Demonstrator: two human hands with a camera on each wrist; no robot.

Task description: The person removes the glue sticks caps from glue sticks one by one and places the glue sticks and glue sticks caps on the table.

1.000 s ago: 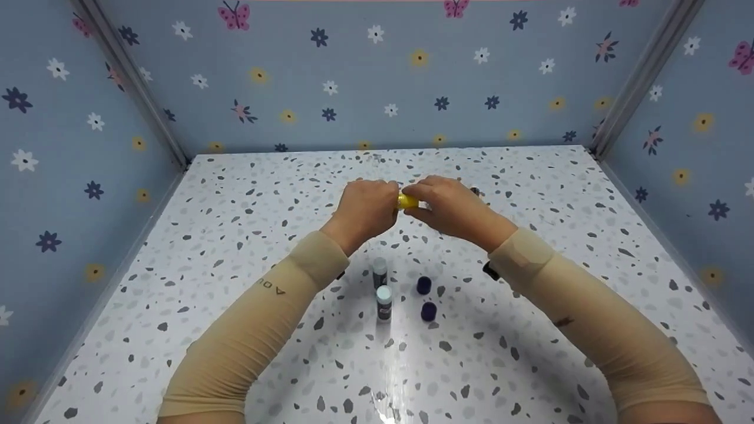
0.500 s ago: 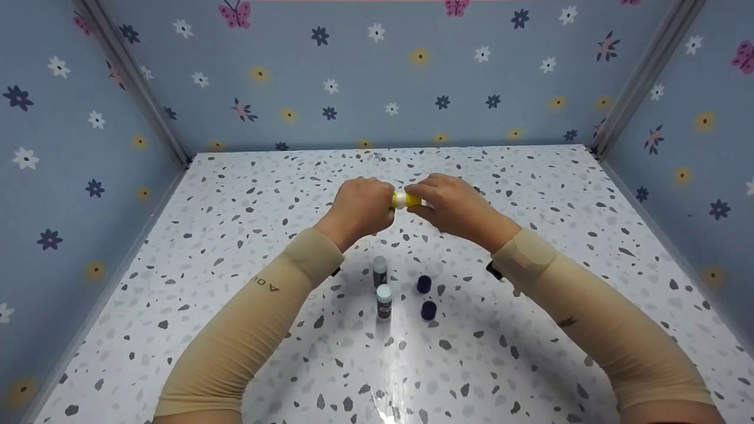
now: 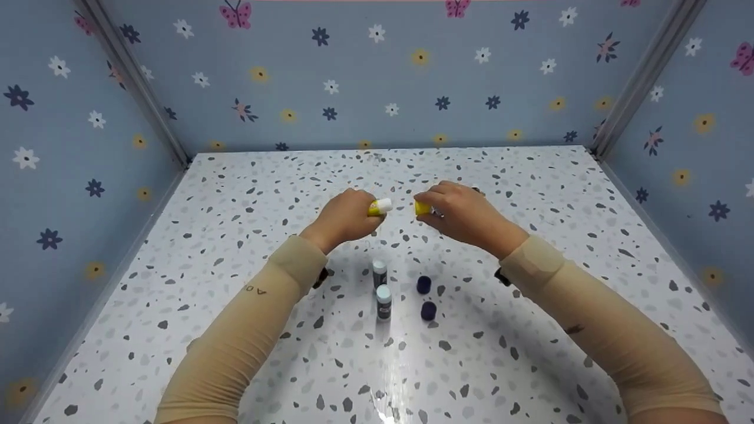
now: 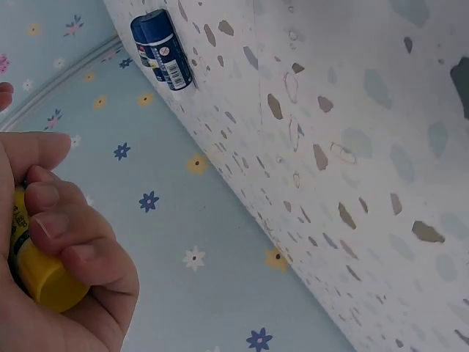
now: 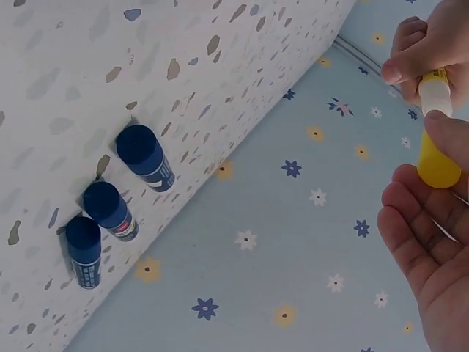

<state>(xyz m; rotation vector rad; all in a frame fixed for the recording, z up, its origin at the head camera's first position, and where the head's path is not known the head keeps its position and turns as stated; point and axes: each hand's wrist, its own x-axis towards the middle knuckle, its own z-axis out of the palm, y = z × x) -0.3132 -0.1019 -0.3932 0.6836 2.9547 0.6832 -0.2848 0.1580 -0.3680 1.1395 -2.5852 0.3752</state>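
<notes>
From my remote station I record the left hand (image 3: 347, 218) with fingers curled round a yellow tube (image 3: 373, 208), its white end (image 3: 384, 205) bare and pointing towards the right hand (image 3: 456, 207). The right hand pinches a yellow cap (image 3: 422, 208) between thumb and fingers, apart from the tube; I note both pieces held above the speckled table (image 3: 277, 371). Nearer the wearer, two pale-topped tubes (image 3: 384, 304) stand upright, with two dark blue caps (image 3: 428, 311) just to their right. The right wrist view gives me three blue-capped tubes (image 5: 110, 209) upright on the tabletop.
</notes>
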